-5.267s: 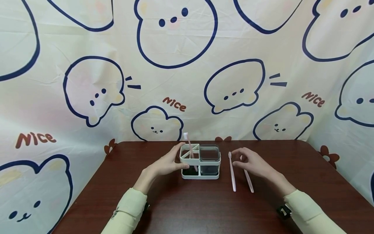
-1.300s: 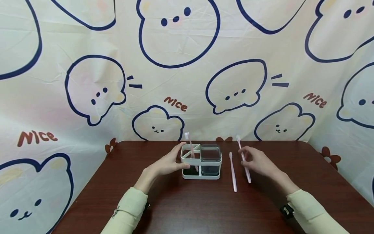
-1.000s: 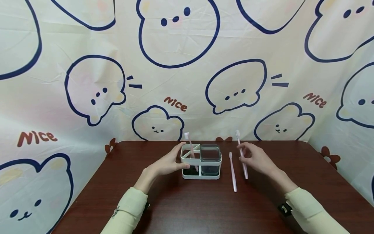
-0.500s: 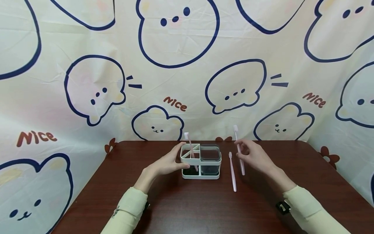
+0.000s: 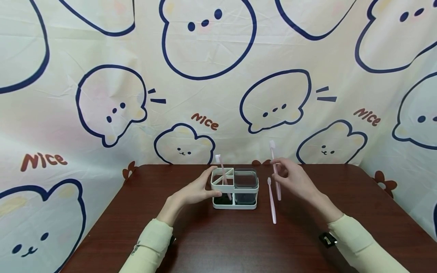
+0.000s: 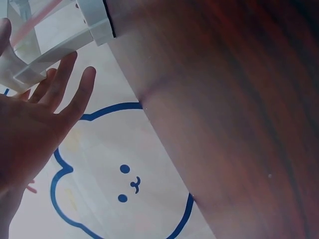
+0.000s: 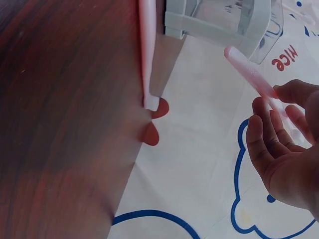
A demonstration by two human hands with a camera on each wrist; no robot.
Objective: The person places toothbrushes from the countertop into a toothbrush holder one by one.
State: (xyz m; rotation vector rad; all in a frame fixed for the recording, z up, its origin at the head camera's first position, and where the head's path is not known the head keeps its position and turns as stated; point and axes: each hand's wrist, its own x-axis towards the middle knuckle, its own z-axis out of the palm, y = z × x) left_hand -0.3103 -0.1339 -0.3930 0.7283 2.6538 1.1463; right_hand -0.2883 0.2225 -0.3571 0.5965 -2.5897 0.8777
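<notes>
A pale two-tier toothbrush holder (image 5: 235, 207) stands toward the back of the table. My left hand (image 5: 191, 194) holds its left end, thumb at the front and fingers behind; the left wrist view shows fingers along the frame (image 6: 65, 47). One pink toothbrush (image 5: 219, 159) leans in the holder's divided left section, bristles up. My right hand (image 5: 296, 181) pinches a second pink toothbrush (image 5: 278, 189) by its handle, head up, raised right of the holder. A third pink toothbrush (image 7: 148, 50) lies on the table between holder and right hand.
A clear cup (image 5: 246, 179) sits in the holder's right section. The dark wooden table (image 5: 232, 242) ends at the back against a cartoon-printed cloth (image 5: 218, 94).
My right hand has picked up the second toothbrush from the table, then raised it and brought it left toward the holder. The left hand and holder have stayed put.
</notes>
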